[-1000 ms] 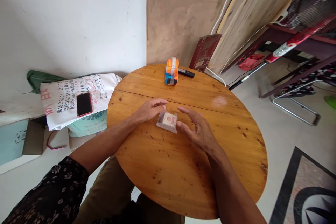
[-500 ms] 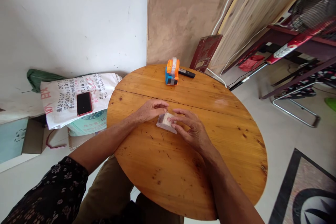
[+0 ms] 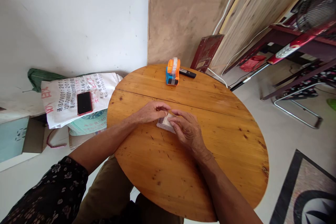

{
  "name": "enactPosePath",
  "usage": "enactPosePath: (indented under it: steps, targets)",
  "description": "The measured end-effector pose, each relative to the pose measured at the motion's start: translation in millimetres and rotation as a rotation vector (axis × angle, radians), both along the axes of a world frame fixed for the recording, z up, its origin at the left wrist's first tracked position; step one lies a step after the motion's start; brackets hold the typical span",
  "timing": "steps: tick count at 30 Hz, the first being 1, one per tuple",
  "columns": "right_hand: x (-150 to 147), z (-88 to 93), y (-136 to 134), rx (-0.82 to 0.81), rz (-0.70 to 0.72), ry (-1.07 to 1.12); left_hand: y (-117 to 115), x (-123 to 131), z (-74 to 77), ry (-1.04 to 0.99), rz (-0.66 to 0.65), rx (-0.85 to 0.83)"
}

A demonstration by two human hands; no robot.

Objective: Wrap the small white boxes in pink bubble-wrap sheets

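While packet (image 3: 165, 124) lies between left hand (image 3: 152, 112) and right hand (image 3: 188, 128), both curl close; whether pinching, cannot tell.

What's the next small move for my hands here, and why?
Perhaps steady the packet with your left hand: it lies on the table, that hand curves close by its far edge, and your right hand covers its right side.

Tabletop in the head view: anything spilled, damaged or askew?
No spill shows. The wooden table looks worn: short dark marks near the wrapped packet, and a long dark line, perhaps a crack or seam, farther back.
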State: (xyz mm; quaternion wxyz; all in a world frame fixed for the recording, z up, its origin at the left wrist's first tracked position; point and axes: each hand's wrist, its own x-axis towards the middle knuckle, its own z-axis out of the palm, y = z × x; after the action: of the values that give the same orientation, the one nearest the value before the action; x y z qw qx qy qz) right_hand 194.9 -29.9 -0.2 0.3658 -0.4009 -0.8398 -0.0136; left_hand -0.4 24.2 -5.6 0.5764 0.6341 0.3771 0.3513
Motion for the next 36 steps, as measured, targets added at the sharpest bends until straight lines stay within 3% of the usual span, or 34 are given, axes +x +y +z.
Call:
enactPosePath:
  steps: [7, 25, 31, 36]
  targets:
    - [0, 5.4, -2, -0.027, -0.010, 0.075, 0, 0, 1.1, 0.015, -0.010, 0.004]
    - [-2, 2.5, 5, -0.453, -0.094, 0.558, -7, 0, 10.0, 0.084, -0.047, 0.023]
    - [1, 4.7, 8, -0.398, -0.124, 0.537, -6, 3, 7.8, 0.064, -0.048, -0.022]
    - [2, 4.2, 10, -0.574, -0.064, 0.669, -6, 5, 6.4, 0.013, -0.045, -0.030]
